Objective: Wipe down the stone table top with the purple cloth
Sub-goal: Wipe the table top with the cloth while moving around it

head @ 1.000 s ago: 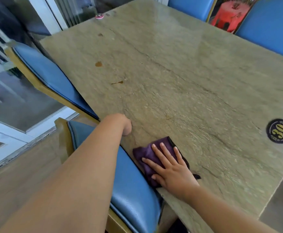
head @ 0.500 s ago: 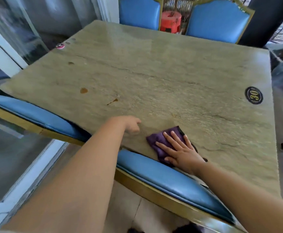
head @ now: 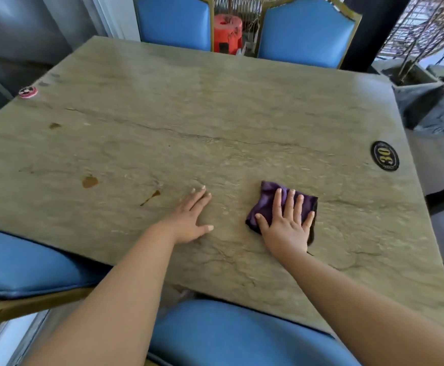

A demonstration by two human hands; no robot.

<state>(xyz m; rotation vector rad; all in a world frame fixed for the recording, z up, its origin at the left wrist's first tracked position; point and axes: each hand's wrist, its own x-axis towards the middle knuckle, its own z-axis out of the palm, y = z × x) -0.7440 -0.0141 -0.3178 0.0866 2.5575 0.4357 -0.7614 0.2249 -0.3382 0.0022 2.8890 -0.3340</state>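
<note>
The grey-green stone table top (head: 215, 122) fills most of the view. The folded purple cloth (head: 269, 200) lies on it near the front edge, right of centre. My right hand (head: 288, 223) presses flat on the cloth with fingers spread, covering its near half. To the left of the cloth my left hand (head: 191, 220) rests flat on the bare stone, fingers apart, holding nothing. Brown stains (head: 90, 181) and a thin brown streak (head: 150, 197) mark the stone left of my left hand.
A black round "30" badge (head: 384, 155) sits near the right edge and a small pink disc (head: 28, 91) at the far left corner. Blue chairs (head: 305, 33) stand at the far side, with blue seats (head: 228, 336) tucked at the near side. A red stool (head: 227, 33) stands behind.
The view has swung round to face the table squarely. My left hand has opened from a fist to lie flat, and my right hand has slid the cloth farther onto the table.
</note>
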